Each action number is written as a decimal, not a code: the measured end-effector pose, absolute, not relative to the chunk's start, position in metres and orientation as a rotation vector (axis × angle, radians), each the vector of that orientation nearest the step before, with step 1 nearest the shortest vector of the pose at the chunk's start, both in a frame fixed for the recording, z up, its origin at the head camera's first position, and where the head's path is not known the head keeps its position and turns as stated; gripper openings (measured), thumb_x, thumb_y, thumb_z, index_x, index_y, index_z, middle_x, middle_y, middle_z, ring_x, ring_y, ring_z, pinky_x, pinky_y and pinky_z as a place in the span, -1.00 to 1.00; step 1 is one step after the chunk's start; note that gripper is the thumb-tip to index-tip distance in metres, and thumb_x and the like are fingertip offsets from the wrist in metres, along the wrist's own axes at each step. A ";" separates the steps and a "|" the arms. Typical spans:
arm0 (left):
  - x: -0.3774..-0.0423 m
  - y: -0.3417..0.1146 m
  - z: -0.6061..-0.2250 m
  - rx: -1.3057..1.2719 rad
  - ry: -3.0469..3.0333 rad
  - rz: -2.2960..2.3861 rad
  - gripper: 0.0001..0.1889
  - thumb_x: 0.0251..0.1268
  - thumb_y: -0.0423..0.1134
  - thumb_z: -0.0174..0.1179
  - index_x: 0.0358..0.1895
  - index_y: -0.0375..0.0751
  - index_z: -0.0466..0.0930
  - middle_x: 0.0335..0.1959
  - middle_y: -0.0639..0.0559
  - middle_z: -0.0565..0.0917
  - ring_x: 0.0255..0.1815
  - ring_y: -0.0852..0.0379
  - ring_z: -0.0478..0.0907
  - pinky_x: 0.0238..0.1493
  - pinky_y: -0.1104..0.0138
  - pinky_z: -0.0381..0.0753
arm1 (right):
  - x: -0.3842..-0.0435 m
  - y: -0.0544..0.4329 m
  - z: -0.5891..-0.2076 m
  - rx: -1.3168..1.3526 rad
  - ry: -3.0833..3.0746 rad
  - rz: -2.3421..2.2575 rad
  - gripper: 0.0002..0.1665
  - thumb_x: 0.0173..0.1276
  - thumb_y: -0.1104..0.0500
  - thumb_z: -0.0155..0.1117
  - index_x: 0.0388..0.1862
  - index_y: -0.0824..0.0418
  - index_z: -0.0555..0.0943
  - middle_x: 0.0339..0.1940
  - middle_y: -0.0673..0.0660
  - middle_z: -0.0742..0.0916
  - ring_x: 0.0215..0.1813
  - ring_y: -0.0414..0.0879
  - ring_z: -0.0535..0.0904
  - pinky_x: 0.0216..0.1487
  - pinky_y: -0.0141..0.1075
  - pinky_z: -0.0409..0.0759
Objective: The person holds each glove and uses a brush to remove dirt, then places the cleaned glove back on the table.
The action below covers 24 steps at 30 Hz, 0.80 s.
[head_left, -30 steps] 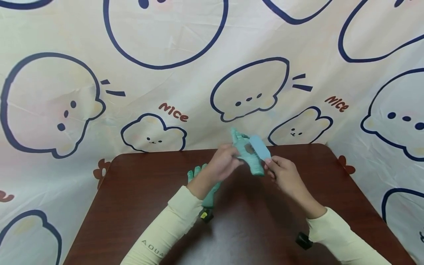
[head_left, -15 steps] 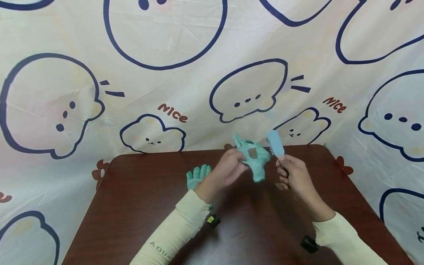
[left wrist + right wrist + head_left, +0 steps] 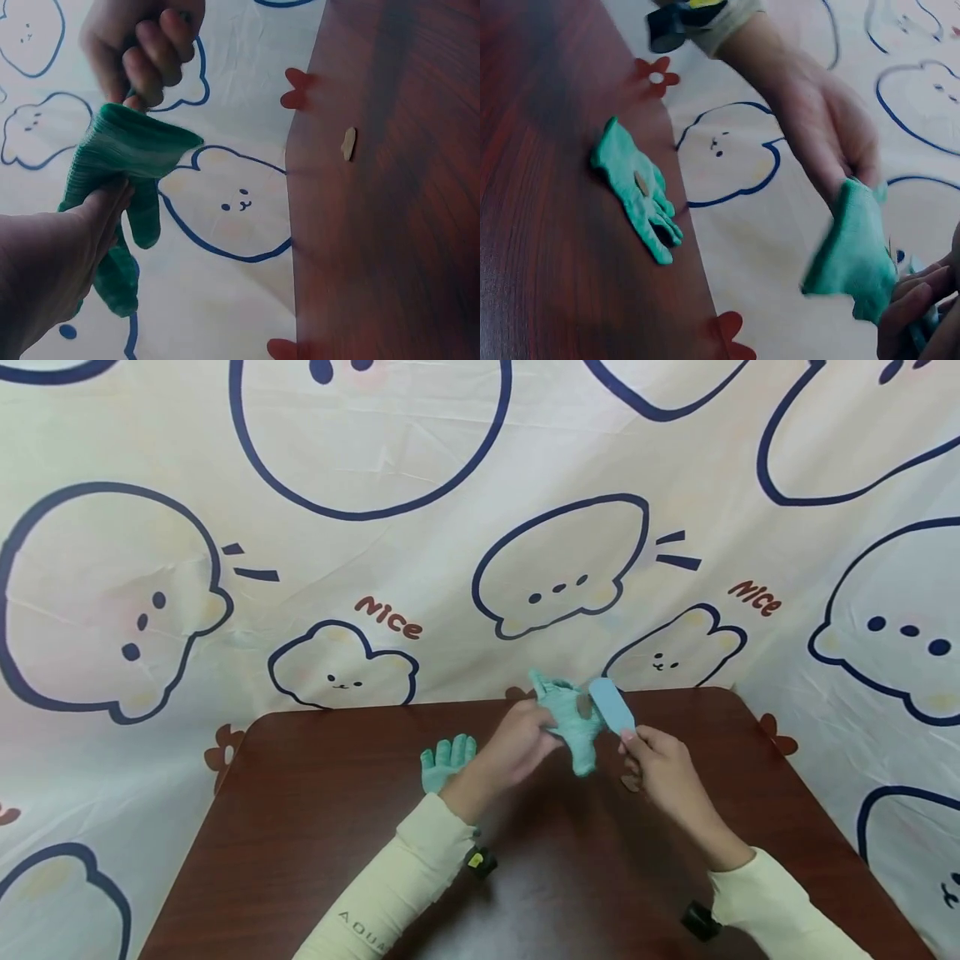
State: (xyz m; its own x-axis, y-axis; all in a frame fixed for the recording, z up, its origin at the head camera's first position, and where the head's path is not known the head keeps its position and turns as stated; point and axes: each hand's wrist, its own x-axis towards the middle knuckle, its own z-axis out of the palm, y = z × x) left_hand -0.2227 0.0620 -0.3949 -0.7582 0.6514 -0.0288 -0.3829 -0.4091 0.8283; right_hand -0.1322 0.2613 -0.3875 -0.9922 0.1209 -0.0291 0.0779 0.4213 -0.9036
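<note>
Above the table's far edge, my left hand grips a green knit glove by its side. A brown patch shows on the glove. The handle of a light-blue brush is in my right hand, with the brush's flat back facing up and its head against the glove's right side. Its bristles are hidden now. In the left wrist view the glove hangs from my left hand, and my right hand is just above it.
A second green glove lies on the dark wooden table, a small brown piece on it. Another brown piece lies on the tabletop below my right hand. A printed cloth hangs behind the table.
The brush moved right off the glove, then came back left against it. A brown piece now shows on the table below my right hand. My left hand shifted slightly right and down with the glove.
</note>
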 end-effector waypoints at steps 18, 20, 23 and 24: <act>-0.218 0.081 -0.396 0.410 1.193 2.129 -0.32 0.37 -0.56 -0.28 0.60 -0.33 0.05 0.59 -0.10 0.26 0.62 -0.06 0.15 0.62 -0.08 0.14 | -0.127 0.256 -0.386 -0.109 -2.683 1.687 -0.43 0.65 -0.17 -0.01 -0.28 0.34 0.48 -0.59 0.08 0.44 -0.64 -0.15 0.25 -0.70 -0.22 0.31; -0.217 0.081 -0.395 0.384 1.211 2.134 -0.30 0.35 -0.57 -0.26 0.60 -0.31 0.08 0.58 -0.10 0.29 0.61 -0.07 0.17 0.62 -0.09 0.13 | -0.127 0.258 -0.387 -0.109 -2.668 1.659 -0.44 0.65 -0.13 0.00 -0.30 0.36 0.47 -0.58 0.10 0.44 -0.61 -0.14 0.28 -0.65 -0.23 0.33; -0.216 0.082 -0.394 0.348 1.227 2.129 -0.27 0.33 -0.57 -0.24 0.61 -0.26 0.07 0.59 -0.10 0.28 0.62 -0.08 0.16 0.63 -0.12 0.08 | -0.128 0.262 -0.389 -0.098 -2.636 1.661 -0.46 0.66 -0.08 0.00 -0.33 0.38 0.44 -0.56 0.13 0.43 -0.54 -0.14 0.31 -0.56 -0.27 0.34; -0.216 0.082 -0.394 0.329 1.239 2.121 -0.27 0.33 -0.57 -0.23 0.62 -0.24 0.06 0.59 -0.10 0.27 0.63 -0.08 0.15 0.64 -0.13 0.06 | -0.127 0.263 -0.389 -0.095 -2.632 1.668 -0.46 0.67 -0.07 0.00 -0.32 0.39 0.43 -0.55 0.14 0.43 -0.52 -0.14 0.32 -0.53 -0.28 0.36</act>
